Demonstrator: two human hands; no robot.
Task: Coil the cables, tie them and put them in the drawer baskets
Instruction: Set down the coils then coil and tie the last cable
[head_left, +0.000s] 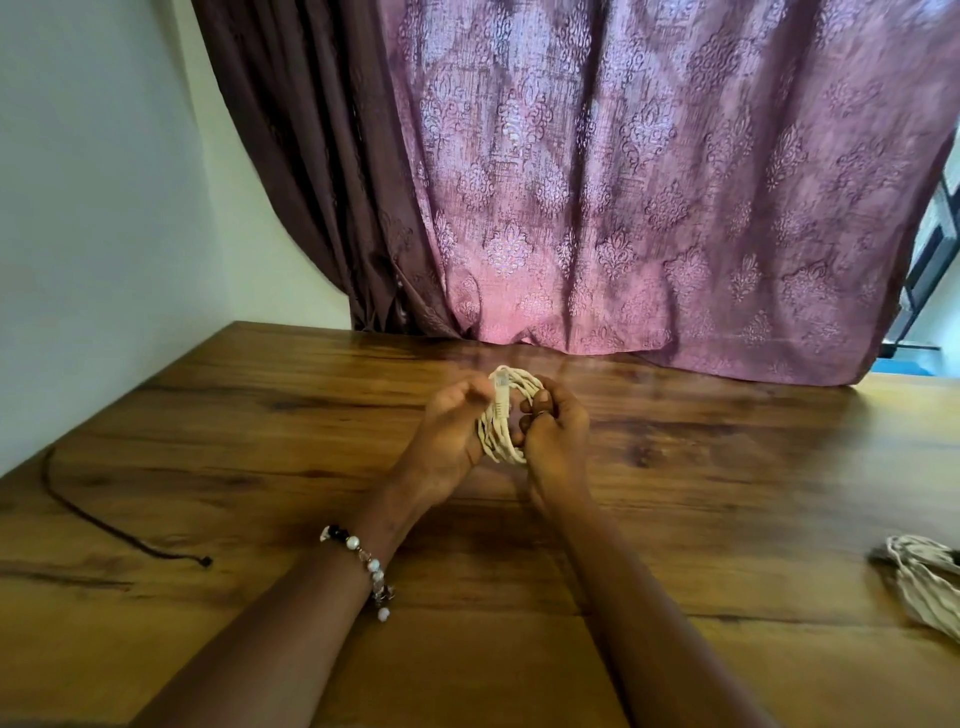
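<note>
cream cable coil (498, 431): one, held above the wooden table (260, 415) at centre, between both hands; loops stand roughly upright, long axis runs near-to-far, ring opening faces sideways toward the hands
connector (502, 387): clear plug at the far top of the coil, lying along the loops, tip pointing away from the camera; detail blurred
left hand (449, 436): grips the left side of the coil, fingers curled at the plug end; fingertips smeared by motion blur
right hand (556, 434): grips the right side of the coil, fingers curled through and around the loops
strand count: several loops, exact number not readable
dark cord (104, 525): one, thin, lying on the table at left, well apart from the hands; runs in a curve from the left edge to a knotted end nearer the middle
second cream bundle (924, 587): one, on the table at far right, cut off by the frame edge; whether tied cannot be told
bracelet (371, 566): one, beaded, on the left wrist
curtain (623, 182): mauve patterned, hangs behind the table's far edge
hidden: lower part of the coil behind the palms; free cable end not visible
</note>
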